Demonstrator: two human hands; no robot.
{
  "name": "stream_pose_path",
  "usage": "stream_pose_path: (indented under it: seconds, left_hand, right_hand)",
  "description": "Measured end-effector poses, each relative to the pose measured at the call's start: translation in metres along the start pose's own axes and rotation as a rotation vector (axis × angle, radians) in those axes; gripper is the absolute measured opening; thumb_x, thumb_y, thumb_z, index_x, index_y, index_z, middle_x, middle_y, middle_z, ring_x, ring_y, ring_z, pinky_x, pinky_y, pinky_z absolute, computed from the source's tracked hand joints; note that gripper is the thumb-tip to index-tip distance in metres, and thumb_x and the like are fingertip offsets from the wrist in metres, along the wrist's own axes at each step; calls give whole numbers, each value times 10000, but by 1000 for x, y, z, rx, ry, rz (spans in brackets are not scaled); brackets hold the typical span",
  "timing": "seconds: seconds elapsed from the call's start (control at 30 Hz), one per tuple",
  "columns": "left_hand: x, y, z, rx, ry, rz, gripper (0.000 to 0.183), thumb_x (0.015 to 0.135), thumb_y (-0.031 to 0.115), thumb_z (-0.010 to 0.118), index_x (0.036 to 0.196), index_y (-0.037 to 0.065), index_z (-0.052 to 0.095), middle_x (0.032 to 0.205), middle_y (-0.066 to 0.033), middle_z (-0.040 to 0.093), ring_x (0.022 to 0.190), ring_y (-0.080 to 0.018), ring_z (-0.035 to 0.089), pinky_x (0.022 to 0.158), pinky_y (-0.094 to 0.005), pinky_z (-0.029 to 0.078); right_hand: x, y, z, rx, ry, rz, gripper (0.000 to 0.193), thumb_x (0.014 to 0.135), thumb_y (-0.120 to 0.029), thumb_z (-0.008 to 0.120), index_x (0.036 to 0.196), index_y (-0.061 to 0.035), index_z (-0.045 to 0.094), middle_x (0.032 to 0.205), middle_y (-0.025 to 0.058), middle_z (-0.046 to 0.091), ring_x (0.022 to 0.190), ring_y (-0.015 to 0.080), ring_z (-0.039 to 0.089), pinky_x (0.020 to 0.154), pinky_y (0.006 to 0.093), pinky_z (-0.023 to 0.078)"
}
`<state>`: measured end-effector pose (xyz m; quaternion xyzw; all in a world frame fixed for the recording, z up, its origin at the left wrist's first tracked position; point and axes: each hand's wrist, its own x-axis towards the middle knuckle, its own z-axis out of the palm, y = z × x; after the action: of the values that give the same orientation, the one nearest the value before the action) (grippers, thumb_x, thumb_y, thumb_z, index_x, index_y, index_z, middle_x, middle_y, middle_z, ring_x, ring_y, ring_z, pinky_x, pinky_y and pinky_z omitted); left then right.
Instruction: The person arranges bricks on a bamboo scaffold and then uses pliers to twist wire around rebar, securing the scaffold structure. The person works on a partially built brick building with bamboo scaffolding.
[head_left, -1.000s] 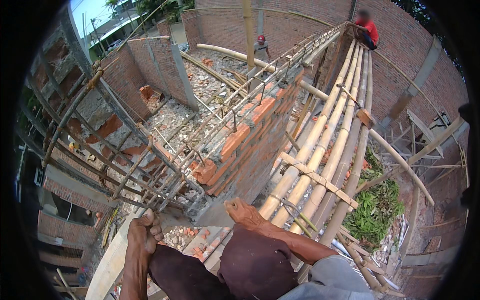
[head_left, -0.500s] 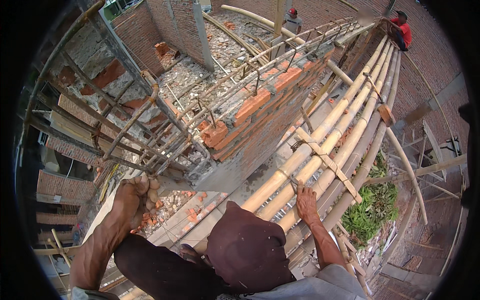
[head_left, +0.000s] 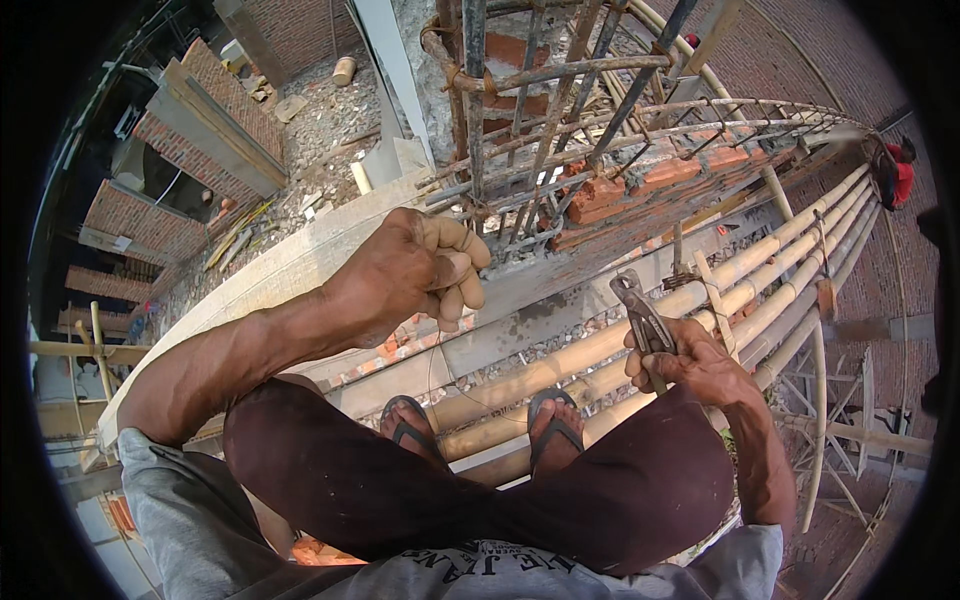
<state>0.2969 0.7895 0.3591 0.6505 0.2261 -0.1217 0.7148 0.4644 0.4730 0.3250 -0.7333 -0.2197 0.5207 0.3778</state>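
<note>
My left hand (head_left: 405,272) is raised near the foot of a rebar cage (head_left: 474,110), its pale fingertips curled together. A thin tie wire (head_left: 431,368) hangs in a loose loop below those fingers, which appear to pinch it. To the right, my right hand (head_left: 695,360) grips a pair of metal pincers (head_left: 643,312), jaws pointing up and away from me. The pincers are over the bamboo poles (head_left: 620,345), apart from the rebar. My feet in sandals (head_left: 556,430) rest on the poles between my bent knees.
A partly built brick wall (head_left: 660,190) with a long rebar frame along its top runs to the far right. A person in red (head_left: 898,175) is at the poles' far end. Rubble covers ground below. A pale concrete ledge (head_left: 290,265) curves on the left.
My right hand has lifted off the bamboo poles and now holds the pincers up. My left hand has moved right, beside the rebar. The view has swung left and my knees are apart.
</note>
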Motion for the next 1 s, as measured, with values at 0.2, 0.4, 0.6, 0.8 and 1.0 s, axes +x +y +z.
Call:
stream_pose_path:
  seconds: [0.2,0.4,0.6,0.8,1.0]
  left_hand:
    - [3,-10,-3,-44,-65,63,187,972,22,499,1107,-90,564,818,-140,670,609,-162,624,591,-300,540]
    - [7,-23,-5,-20,-96,181,206,959,18,505,1110,-111,558,831,-161,669,617,-176,626,605,-320,538]
    - [6,-39,-14,-50,-112,218,210,959,33,497,1088,-106,588,833,-151,685,618,-166,629,591,-312,519]
    - [8,-44,-15,-10,-139,265,227,971,49,505,1111,-105,594,845,-144,693,627,-158,638,586,-293,502]
    - [10,-44,-8,-62,-136,251,227,987,64,526,1122,-107,589,847,-145,692,644,-166,654,585,-297,506]
  right_hand:
    - [38,-92,29,-326,-30,138,463,823,24,542,1286,45,555,1181,110,683,1028,180,648,936,326,522]
    - [55,-113,66,-712,-138,-74,340,845,-38,485,1140,106,572,1067,270,591,884,410,627,836,405,506]
    - [55,-110,87,-955,115,-315,296,791,59,475,1084,98,476,747,284,569,781,483,594,704,507,460]
    - [50,-123,90,-1026,119,-321,301,774,98,474,1073,127,455,783,314,590,835,489,615,707,507,476]
    - [43,-128,94,-1114,81,-372,241,716,78,564,927,170,489,790,313,564,823,445,613,742,460,506]
